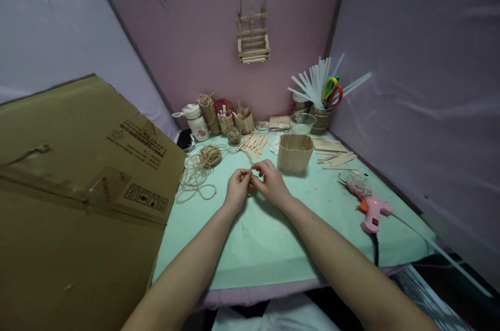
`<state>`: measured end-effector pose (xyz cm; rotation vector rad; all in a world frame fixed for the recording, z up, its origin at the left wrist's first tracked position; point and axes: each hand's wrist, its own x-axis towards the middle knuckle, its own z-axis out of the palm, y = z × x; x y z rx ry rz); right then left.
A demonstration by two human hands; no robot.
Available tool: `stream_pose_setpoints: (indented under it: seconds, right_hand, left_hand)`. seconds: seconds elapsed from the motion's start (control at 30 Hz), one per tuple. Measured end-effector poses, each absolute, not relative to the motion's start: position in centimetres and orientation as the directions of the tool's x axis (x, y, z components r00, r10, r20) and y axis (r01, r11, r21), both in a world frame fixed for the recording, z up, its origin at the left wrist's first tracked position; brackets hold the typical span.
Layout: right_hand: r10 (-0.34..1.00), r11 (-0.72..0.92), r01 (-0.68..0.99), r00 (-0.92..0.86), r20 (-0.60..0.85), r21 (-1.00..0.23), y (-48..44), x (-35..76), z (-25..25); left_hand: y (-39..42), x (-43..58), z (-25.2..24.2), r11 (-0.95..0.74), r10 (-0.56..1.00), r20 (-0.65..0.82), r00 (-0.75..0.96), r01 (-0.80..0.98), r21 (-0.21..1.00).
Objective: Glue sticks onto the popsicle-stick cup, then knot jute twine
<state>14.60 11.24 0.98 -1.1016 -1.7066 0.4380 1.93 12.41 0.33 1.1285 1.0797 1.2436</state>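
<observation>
Over the middle of the table, my left hand and my right hand meet at the fingertips. Both are closed in a pinch on thin brown twine, a strand of which runs up behind the fingers. The exact shape of the twine between the fingertips is too small to make out. To the left lie a ball of twine and a loose tangle of cord. Just beyond my right hand stands an open box made of wooden craft sticks.
A pink glue gun with its red light lit lies right. Loose craft sticks and flat wooden strips lie farther back. A bottle and a pot with scissors line the rear. A large cardboard box borders the left.
</observation>
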Motion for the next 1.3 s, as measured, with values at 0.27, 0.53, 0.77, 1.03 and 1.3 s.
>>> stream_pose_setpoints:
  seconds: [0.27, 0.53, 0.77, 1.03, 1.3]
  right_hand:
    - [0.8, 0.567, 0.535, -0.175, 0.575, -0.626, 11.0, 14.7, 1.0]
    - [0.809, 0.543, 0.51, -0.105, 0.578, -0.667, 11.0, 14.7, 1.2]
    - [0.938, 0.321, 0.141, 0.085, 0.335, -0.936, 11.6, 13.9, 0.9]
    - [0.991, 0.04, -0.221, 0.13, 0.011, -0.975, 12.1, 13.8, 0.5]
    - [0.987, 0.084, -0.032, 0.137, 0.079, -0.996, 12.1, 14.1, 0.4]
  left_hand:
    - [12.2, 2.0, 0.2, -0.023, 0.998, 0.024, 0.06, -0.017, 1.0]
    - [12.2, 2.1, 0.2, 0.002, 0.998, 0.002, 0.068, -0.05, 0.999]
    - [12.2, 2.0, 0.5, -0.029, 0.997, 0.033, 0.074, -0.062, 0.998]
    - [11.8, 2.5, 0.8, -0.003, 0.996, 0.002, 0.089, 0.013, 1.0]
    - [11.9, 1.9, 0.3, -0.108, 0.994, 0.105, 0.03, 0.154, 0.982]
